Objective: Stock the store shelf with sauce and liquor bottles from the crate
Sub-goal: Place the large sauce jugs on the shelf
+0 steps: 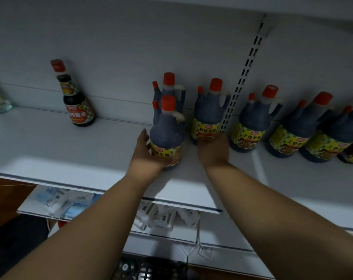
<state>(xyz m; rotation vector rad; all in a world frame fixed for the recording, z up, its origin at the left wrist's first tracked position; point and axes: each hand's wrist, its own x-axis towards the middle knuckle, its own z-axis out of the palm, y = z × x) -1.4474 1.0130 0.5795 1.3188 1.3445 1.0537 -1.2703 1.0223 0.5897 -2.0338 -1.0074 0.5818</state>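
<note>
Both arms reach up to the white shelf [50, 150] mid-frame: the left hand [146, 153] has its fingers wrapped round the base of a dark sauce jug [167, 130] standing near the shelf's front edge. The right hand [213, 147] cups the bottom of the next jug [209, 116] just to the right, though I can't tell how tight that grip is. More red-capped jugs [250, 126] line the right side, and one smaller bottle [76, 102] stands alone at upper left.

two bare forearms, no sleeves, bare hands

Six big handled jugs [167, 130] with red caps stand on the shelf [70, 150]; a seventh is cut by the right edge. One slim bottle [76, 102]. Two hands [145, 152].
</note>
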